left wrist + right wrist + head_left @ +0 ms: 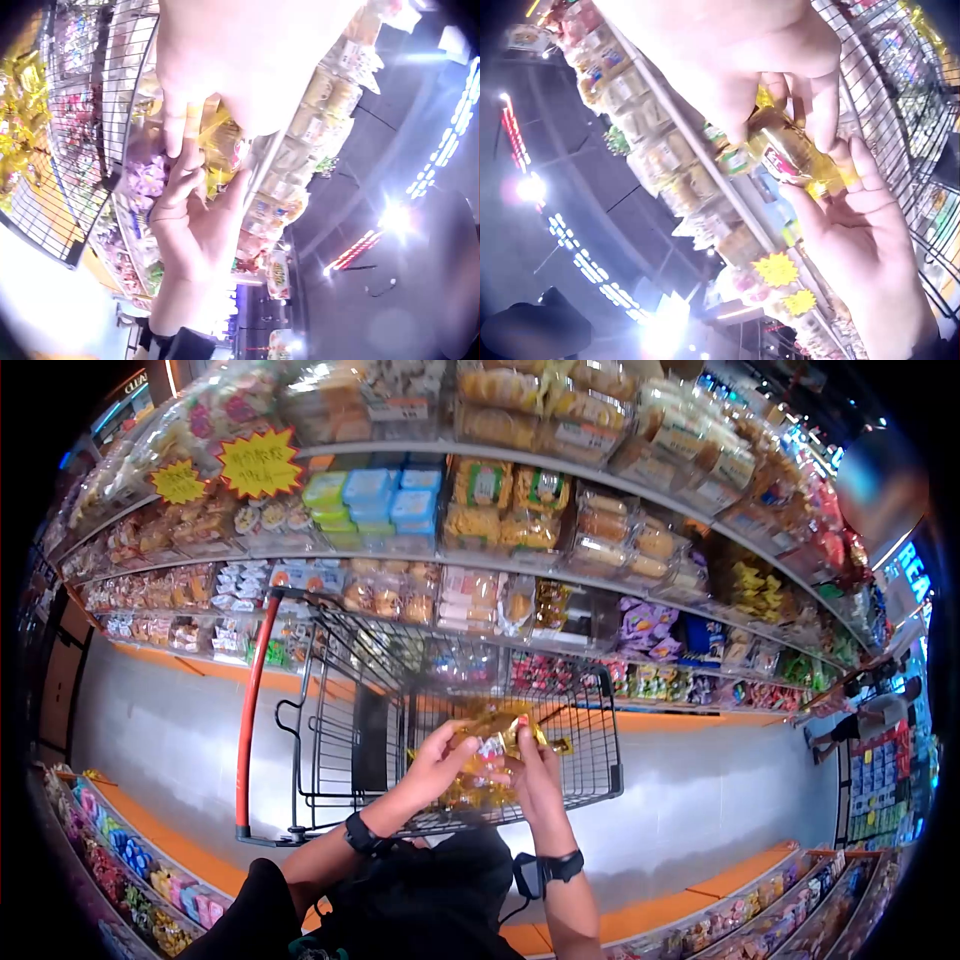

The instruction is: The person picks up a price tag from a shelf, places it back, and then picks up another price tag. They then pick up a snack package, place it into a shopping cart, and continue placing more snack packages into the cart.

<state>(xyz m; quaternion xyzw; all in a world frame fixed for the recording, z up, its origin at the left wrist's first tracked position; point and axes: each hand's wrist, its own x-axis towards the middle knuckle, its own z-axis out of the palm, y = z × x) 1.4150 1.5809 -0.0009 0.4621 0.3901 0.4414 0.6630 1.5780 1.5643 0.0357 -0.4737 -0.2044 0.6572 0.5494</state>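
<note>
A small snack packet in shiny gold wrapping with a red and white label (787, 154) is held between both hands, over the shopping cart (345, 745). My left hand (443, 763) pinches one end of it with thumb and fingers. At the opposite end my right hand (537, 772) grips the wrapper, its thumb along the top edge. In the right wrist view the packet is bulged around something brown, and its yellow film spreads out at the ends. More gold packets (26, 112) lie in the cart, partly hidden behind the hands in the head view.
Store shelves (560, 585) with bagged and boxed snacks rise behind the cart. The cart's red handle (258, 710) is to the left. Low snack shelves (140, 860) stand close behind me. Another person (868, 718) is farther along the aisle at right.
</note>
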